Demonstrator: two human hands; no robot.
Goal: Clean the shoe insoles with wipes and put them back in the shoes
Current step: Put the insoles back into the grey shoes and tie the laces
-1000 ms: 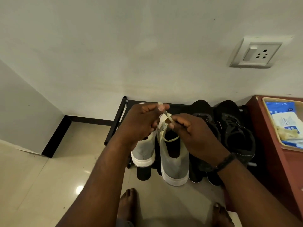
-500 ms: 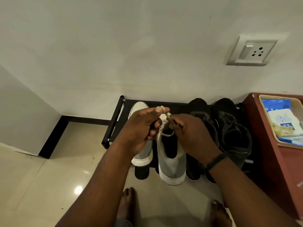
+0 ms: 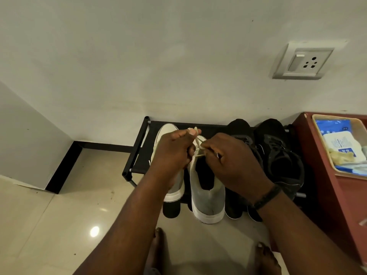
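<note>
Left hand (image 3: 174, 149) pinches a lace (image 3: 196, 133) end up top, thumb & forefinger tight on it. Right hand (image 3: 230, 161) curls round the other lace strand, just beside the left — both sit right over the tongue of the grey shoe (image 3: 206, 195). That shoe stands heel toward the camera on the rack (image 3: 139, 155), its twin (image 3: 164, 133) touching on the left, partly under the left wrist. Insoles — can't tell, shoe mouth is dark. Black shoes (image 3: 278, 151) fill the rack's right side. Further right, a red cabinet (image 3: 317, 175) carries a tray (image 3: 337, 171) w/ a wipes pack (image 3: 341, 145). Socket (image 3: 303, 62) on the wall above. Bare feet (image 3: 266, 259) at bottom.
</note>
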